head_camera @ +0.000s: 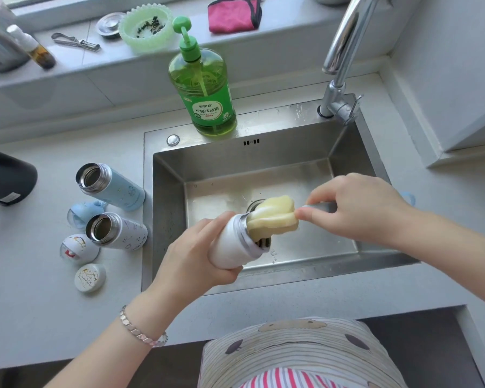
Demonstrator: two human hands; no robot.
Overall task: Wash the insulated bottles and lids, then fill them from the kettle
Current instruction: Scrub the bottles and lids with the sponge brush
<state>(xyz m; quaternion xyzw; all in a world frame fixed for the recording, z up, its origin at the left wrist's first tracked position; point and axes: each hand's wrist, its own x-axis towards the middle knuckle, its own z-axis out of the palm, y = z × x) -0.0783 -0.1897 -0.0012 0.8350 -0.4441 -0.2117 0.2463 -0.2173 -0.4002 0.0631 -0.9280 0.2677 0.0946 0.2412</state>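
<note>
My left hand grips a white insulated bottle, tilted over the steel sink with its mouth pointing right. My right hand pinches the grey handle of a sponge brush, whose yellow sponge head sits at the bottle's mouth, mostly outside it. On the counter to the left stand a light blue bottle and a white patterned bottle, both uncapped. A blue lid and two white lids lie beside them. The dark kettle is at the far left edge.
A green dish soap pump bottle stands on the sink's back rim. The chrome tap rises at the right. On the ledge behind lie a green basket, a pink cloth, a sink strainer, metal tongs and a small bottle.
</note>
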